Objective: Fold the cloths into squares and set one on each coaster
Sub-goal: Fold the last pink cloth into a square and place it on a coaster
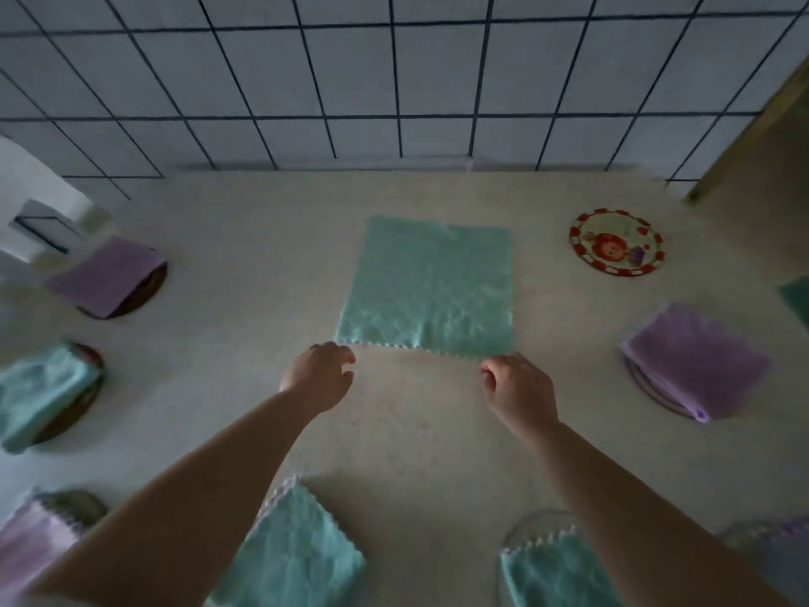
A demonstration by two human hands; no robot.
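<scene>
A teal cloth (431, 286) lies spread flat in the middle of the pale counter (245, 326). My left hand (319, 376) pinches its near left corner with curled fingers. At the near right corner my right hand (518, 389) pinches the scalloped edge the same way. A round red-rimmed cartoon coaster (616, 242) lies bare at the back right. Folded cloths rest on other coasters: a purple one (105, 273) far left, a teal one (41, 394) at the left, a purple one (696, 359) at the right.
Two more folded teal cloths lie near the front, one (302, 554) under my left arm and one on a glass coaster (556, 571). A pink-purple cloth (30, 541) sits at the front left. A tiled wall (394, 81) backs the counter. A white object (35, 203) stands far left.
</scene>
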